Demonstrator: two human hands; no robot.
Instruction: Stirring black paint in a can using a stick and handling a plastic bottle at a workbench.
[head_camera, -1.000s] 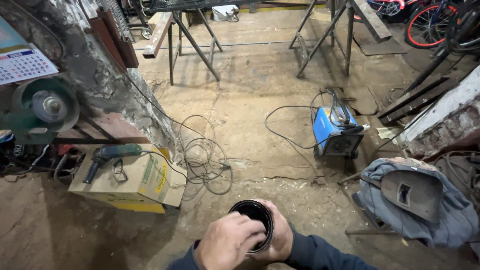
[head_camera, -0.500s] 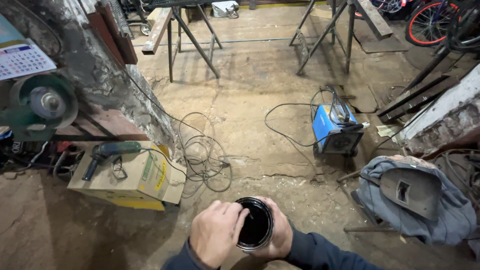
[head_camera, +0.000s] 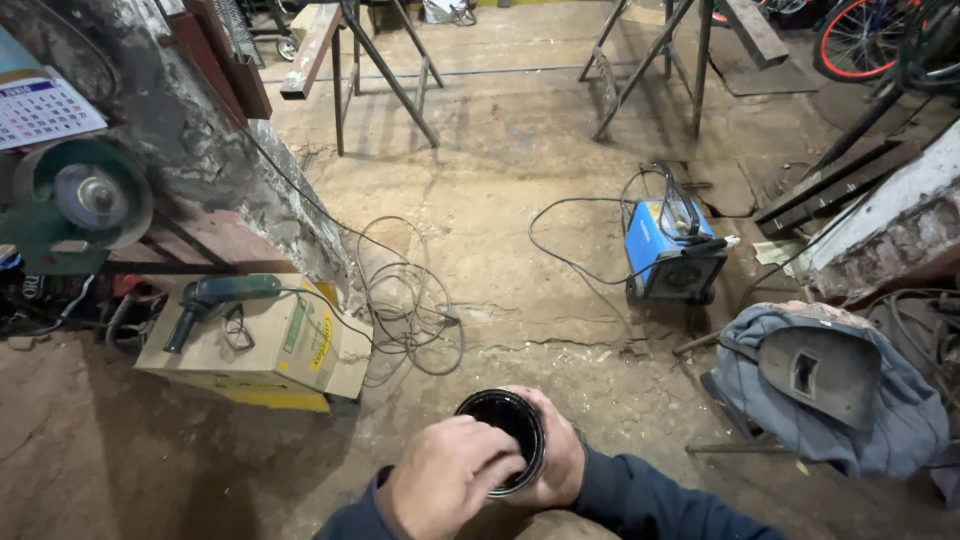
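Low in the middle of the view I hold a round black can (head_camera: 497, 418) with a dark, glossy inside, its open mouth facing up at me. My right hand (head_camera: 563, 460), in a dark blue sleeve, wraps around the can's right side and back. My left hand (head_camera: 447, 482) grips the left side, with its fingers lying over the lower rim. Both hands hover above a cracked concrete floor (head_camera: 520, 250).
A cardboard box (head_camera: 300, 350) at left carries an angle grinder (head_camera: 205, 300) and safety glasses. Coiled cable (head_camera: 405, 300) lies beside it. A blue welding machine (head_camera: 665, 250) stands right of centre, a welding mask on grey cloth (head_camera: 820, 375) at right. Metal trestles (head_camera: 650, 60) stand behind.
My left hand has slid back to the right, its fingers now over the can's rim. The can has tilted slightly and stays in both hands.
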